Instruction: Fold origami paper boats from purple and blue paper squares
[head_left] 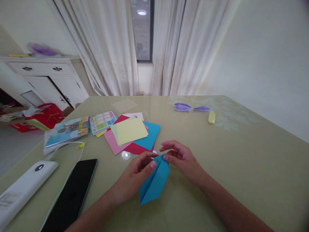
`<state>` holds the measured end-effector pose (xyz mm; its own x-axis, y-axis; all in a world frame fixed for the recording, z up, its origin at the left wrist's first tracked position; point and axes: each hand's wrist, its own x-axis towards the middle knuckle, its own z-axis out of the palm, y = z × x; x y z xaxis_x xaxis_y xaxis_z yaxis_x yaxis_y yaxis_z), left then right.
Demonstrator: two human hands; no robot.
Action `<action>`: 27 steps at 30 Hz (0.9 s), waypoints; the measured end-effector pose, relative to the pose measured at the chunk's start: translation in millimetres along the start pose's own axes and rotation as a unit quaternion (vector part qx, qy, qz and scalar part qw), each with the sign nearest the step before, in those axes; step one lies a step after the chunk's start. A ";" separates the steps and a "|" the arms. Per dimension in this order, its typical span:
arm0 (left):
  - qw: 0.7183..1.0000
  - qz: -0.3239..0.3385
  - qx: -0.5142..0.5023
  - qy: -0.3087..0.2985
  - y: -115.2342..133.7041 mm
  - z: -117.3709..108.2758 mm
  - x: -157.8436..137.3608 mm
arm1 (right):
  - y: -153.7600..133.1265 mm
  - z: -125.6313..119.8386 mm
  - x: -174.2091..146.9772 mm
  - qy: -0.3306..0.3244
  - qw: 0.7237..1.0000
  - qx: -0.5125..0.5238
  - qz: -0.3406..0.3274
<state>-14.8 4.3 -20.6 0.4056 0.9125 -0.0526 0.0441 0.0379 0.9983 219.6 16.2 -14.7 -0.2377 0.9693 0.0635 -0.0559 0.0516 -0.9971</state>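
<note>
The folded blue paper (pixel 159 180) is between the hands, in front of the person; whether its lower tip touches the table (pixel 231 161) I cannot tell. Its long axis slants from the far end, up at the fingertips, down and leftward toward the person, with a dark fold line along its length.

The left hand (pixel 135 175) lies along the paper's left edge, thumb on top, gripping near the far end; its other fingers are partly hidden. The right hand (pixel 182 158) pinches the far right corner between thumb and finger, the remaining fingers loosely curled. Most of the paper hangs below these 2 grips, and the left hand is nearer its lower tip.

Just beyond lie loose colored sheets (pixel 131 131); farther right is a yellow folded piece (pixel 211 117).
</note>
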 end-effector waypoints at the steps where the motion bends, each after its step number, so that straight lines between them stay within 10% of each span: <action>1: 1.000 -0.014 -0.016 -0.007 -1.9 3.1 -0.6 | 1.2 3.1 -0.5 -0.003 1.000 0.007 0.000; 13: 0.992 0.016 -0.028 0.118 -6.7 23.0 -7.3 | 4.8 18.5 -10.5 -0.016 0.998 -0.030 0.052; 27: 0.992 0.082 0.074 0.066 0.5 -3.8 -2.6 | -9.8 4.1 -8.4 -0.042 0.988 -0.151 -0.002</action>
<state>-19.2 3.5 -19.8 0.2964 0.9471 0.1229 0.1252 -0.1661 0.9781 218.2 6.5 -5.2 -0.3184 0.9462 0.0576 0.2318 0.1366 -0.9631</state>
